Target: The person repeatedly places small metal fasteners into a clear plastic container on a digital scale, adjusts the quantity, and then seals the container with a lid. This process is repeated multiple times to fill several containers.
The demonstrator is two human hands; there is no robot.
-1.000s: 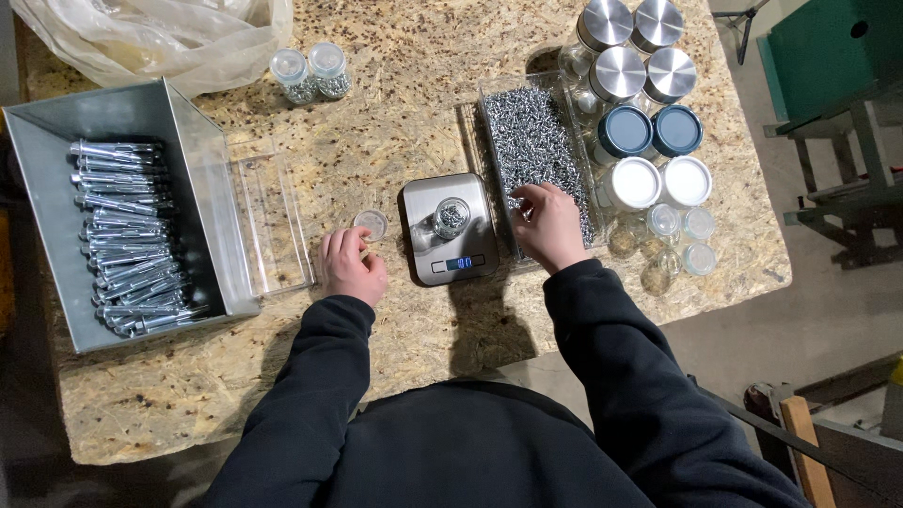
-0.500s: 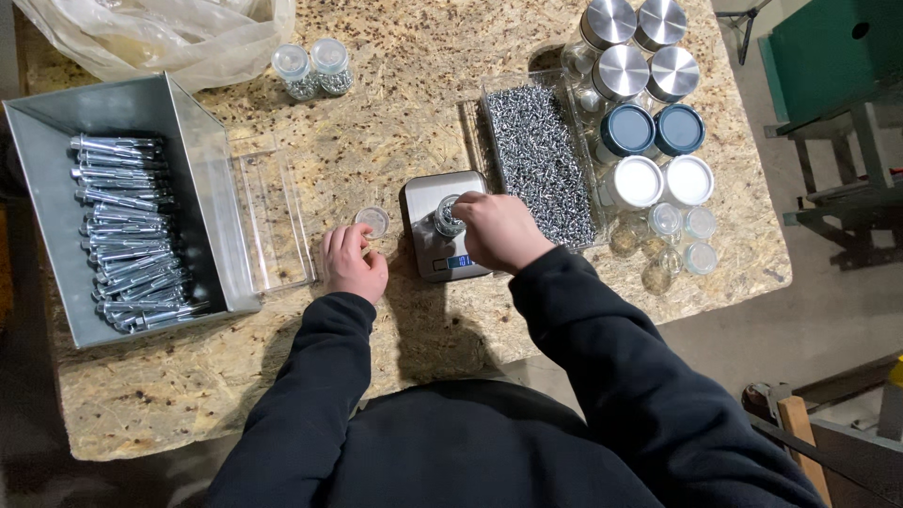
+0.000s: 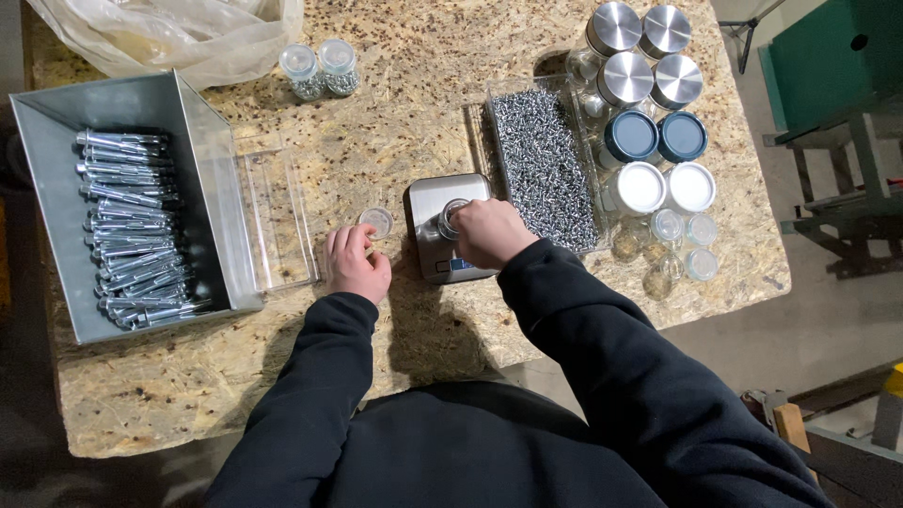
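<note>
A grey bin (image 3: 56, 122) of long bolts (image 3: 132, 226) and a clear empty tray (image 3: 277, 226) lie left; the left hand (image 3: 356, 263) rests loosely curled just below a small lid (image 3: 376, 221). The right hand (image 3: 489, 233), fingers bunched, covers part of a small jar (image 3: 450, 218) on the steel scale (image 3: 435, 202), whose display is largely hidden. Whether it pinches anything cannot be told; the screw tray (image 3: 546, 165) lies just right.

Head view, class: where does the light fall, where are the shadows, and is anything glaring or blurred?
Head view: light falls evenly on the chipboard table; soft shadow lies beside the scale and under both arms; the metal jar lids and clear tray of screws glint; focus is sharp throughout, with slight wide-angle bending at the edges.
</note>
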